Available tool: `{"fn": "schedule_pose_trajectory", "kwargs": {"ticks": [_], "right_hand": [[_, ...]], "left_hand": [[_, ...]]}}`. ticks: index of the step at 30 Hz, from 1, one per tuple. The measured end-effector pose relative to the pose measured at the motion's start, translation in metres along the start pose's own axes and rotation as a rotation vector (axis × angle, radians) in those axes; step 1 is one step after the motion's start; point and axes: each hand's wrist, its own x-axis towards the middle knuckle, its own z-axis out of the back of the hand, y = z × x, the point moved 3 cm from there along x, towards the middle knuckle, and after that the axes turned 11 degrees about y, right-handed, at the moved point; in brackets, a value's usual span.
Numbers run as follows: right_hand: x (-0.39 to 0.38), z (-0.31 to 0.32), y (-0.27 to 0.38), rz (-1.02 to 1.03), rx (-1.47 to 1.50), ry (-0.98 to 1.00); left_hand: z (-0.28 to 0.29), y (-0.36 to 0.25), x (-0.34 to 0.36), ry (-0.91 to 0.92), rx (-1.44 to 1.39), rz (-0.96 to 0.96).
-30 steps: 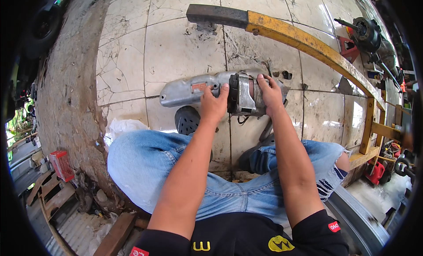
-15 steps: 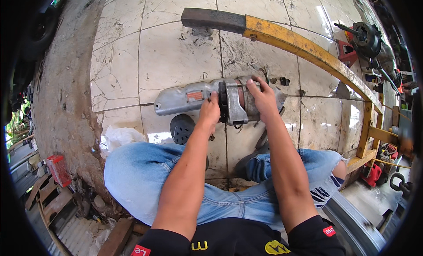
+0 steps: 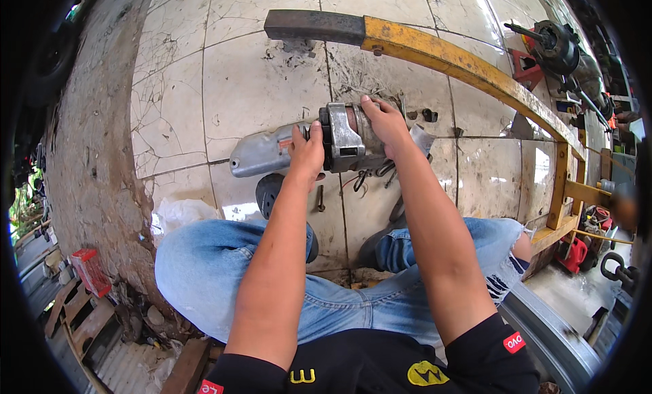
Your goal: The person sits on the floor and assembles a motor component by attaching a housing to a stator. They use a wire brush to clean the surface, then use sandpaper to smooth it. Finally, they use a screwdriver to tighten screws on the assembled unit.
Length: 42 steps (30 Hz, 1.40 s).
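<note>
An alternator [image 3: 348, 139] with a silver cast housing is held between both my hands, above a long silver valve cover [image 3: 255, 152] on the tiled floor. My left hand [image 3: 308, 153] is closed around its dark pulley end. On the opposite end, my right hand [image 3: 387, 126] grips the housing, thumb on top and fingers around the far side. The undersides of the grip are hidden. Just below the alternator lie a long bolt [image 3: 321, 198] and a dark loop of wire or clip [image 3: 360, 181].
A yellow steel frame with a dark end [image 3: 435, 51] arches over the floor at the far right. Black axle-like parts [image 3: 560, 51] rest behind it on a red stand [image 3: 526, 69]. A clear plastic bag [image 3: 183, 214] lies by my left knee, and a red crate [image 3: 90, 272] sits further left.
Both hands have moved the alternator slightly away from me and leftward, tilting it up off the valve cover. The bolt beneath now shows more fully. My view has shifted a little.
</note>
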Motion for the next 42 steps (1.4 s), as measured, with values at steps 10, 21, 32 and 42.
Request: {"fn": "schedule_pose_trajectory", "kwargs": {"ticks": [10, 21, 32, 42], "right_hand": [[-0.017, 0.032, -0.009, -0.031, 0.137, -0.036], [-0.039, 0.237, -0.172, -0.191, -0.761, -0.532], [-0.041, 0.102, -0.204, -0.362, -0.723, -0.232], [-0.025, 0.08, -0.17, -0.393, -0.639, -0.366]], "left_hand": [[-0.012, -0.03, -0.047, 0.253, 0.02, -0.09], [-0.026, -0.034, -0.04, 0.065, 0.223, -0.17], [-0.034, -0.032, -0.036, 0.018, 0.185, -0.193], [-0.033, -0.031, -0.035, 0.05, 0.203, -0.263]]}}
